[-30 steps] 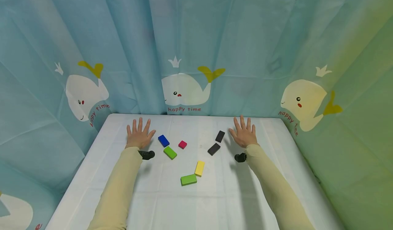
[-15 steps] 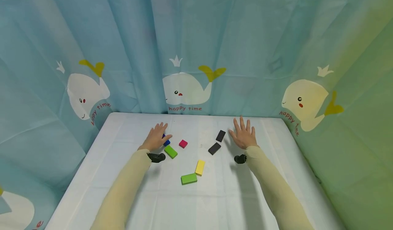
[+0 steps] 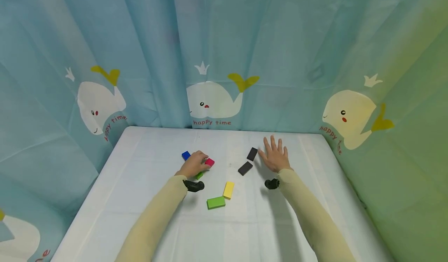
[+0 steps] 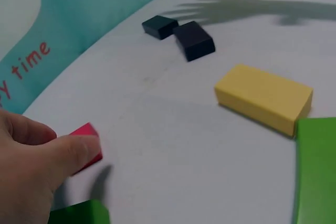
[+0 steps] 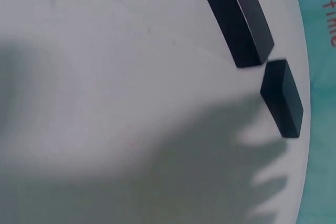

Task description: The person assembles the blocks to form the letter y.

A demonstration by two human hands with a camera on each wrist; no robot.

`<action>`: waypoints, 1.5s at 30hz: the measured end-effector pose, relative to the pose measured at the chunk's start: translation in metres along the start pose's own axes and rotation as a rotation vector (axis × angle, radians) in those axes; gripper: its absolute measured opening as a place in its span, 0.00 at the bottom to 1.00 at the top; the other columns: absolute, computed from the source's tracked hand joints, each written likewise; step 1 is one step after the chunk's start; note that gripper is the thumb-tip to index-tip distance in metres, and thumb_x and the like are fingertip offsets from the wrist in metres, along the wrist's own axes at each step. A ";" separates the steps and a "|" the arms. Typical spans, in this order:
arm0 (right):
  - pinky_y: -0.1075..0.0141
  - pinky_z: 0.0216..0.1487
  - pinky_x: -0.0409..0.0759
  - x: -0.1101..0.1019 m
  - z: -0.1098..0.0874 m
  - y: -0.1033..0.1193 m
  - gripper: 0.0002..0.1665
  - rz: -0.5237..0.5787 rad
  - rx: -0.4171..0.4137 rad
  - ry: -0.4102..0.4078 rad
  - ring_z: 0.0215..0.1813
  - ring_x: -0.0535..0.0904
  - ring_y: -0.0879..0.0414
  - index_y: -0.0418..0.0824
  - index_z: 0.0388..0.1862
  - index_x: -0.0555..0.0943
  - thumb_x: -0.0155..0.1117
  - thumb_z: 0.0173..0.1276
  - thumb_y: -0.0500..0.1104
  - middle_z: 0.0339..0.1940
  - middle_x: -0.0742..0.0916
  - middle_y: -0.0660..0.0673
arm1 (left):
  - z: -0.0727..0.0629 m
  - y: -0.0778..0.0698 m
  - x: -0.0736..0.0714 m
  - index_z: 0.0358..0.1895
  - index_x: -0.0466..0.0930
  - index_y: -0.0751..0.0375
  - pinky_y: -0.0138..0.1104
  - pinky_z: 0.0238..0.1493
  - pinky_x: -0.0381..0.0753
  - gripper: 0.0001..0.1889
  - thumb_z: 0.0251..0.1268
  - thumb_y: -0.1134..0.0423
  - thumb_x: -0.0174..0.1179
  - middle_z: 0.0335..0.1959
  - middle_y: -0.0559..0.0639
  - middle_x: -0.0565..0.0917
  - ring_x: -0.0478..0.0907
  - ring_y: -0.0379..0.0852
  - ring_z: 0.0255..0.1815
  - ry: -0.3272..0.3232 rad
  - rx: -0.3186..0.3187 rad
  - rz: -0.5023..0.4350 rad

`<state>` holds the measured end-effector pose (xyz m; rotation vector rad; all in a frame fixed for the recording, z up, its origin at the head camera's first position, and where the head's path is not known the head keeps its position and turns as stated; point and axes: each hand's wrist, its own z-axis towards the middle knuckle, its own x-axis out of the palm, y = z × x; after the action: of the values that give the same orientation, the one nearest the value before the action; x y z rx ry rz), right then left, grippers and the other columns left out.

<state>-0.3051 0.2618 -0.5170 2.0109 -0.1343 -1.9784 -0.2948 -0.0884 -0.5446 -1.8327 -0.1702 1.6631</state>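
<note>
My left hand (image 3: 193, 165) is at the small red block (image 3: 209, 162), thumb and curled fingers pinching it from two sides. In the left wrist view the thumb covers part of the red block (image 4: 87, 148). Beneath this hand a green block (image 3: 199, 175) is mostly hidden, and a blue block (image 3: 186, 155) shows just beyond the wrist. My right hand (image 3: 275, 159) is held with fingers spread and holds nothing, its shadow falling on the table. Two black blocks, one farther (image 3: 252, 154) and one nearer (image 3: 245, 168), lie to its left.
Toward the front of the white table (image 3: 266, 223), a yellow block (image 3: 228, 190) touches a second green block (image 3: 216, 203) at its corner. A blue curtain (image 3: 280, 52) printed with whales hangs along the table's back edge, and green cloth (image 3: 413, 184) hangs at the right.
My left hand has moved right and nearer, past the blue block, from spread fingers to a pinch at the red block. My right hand stays almost where it was, fingers still spread.
</note>
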 end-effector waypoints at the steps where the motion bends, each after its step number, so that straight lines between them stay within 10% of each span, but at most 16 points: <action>1: 0.35 0.71 0.35 0.001 0.000 0.001 0.42 0.009 -0.003 -0.006 0.77 0.33 0.31 0.42 0.81 0.44 0.38 0.79 0.61 0.80 0.44 0.34 | 0.000 -0.001 0.002 0.56 0.80 0.67 0.42 0.57 0.75 0.22 0.63 0.57 0.67 0.51 0.57 0.79 0.75 0.51 0.51 0.003 -0.005 -0.006; 22: 0.40 0.60 0.69 0.032 -0.023 0.020 0.32 0.216 -0.107 -0.166 0.60 0.71 0.35 0.34 0.66 0.74 0.62 0.71 0.52 0.59 0.77 0.32 | 0.007 -0.009 0.022 0.55 0.80 0.68 0.40 0.52 0.77 0.19 0.64 0.62 0.66 0.47 0.58 0.80 0.76 0.49 0.46 -0.094 -0.067 -0.039; 34: 0.50 0.54 0.74 0.054 -0.031 0.047 0.38 0.237 -0.154 -0.054 0.51 0.75 0.44 0.31 0.64 0.75 0.73 0.61 0.52 0.53 0.78 0.34 | 0.013 -0.028 0.029 0.52 0.80 0.66 0.42 0.51 0.79 0.19 0.61 0.61 0.69 0.46 0.58 0.79 0.76 0.50 0.46 -0.274 -0.138 -0.413; 45: 0.47 0.63 0.70 0.065 -0.008 0.069 0.34 0.221 -0.233 -0.063 0.61 0.72 0.39 0.33 0.64 0.76 0.71 0.63 0.50 0.59 0.78 0.33 | 0.023 -0.035 0.035 0.55 0.80 0.65 0.40 0.49 0.79 0.21 0.60 0.62 0.69 0.46 0.56 0.79 0.77 0.49 0.44 -0.323 -0.126 -0.526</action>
<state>-0.2840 0.1796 -0.5592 1.7113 -0.1278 -1.8270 -0.2987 -0.0347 -0.5555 -1.4215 -0.8360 1.5700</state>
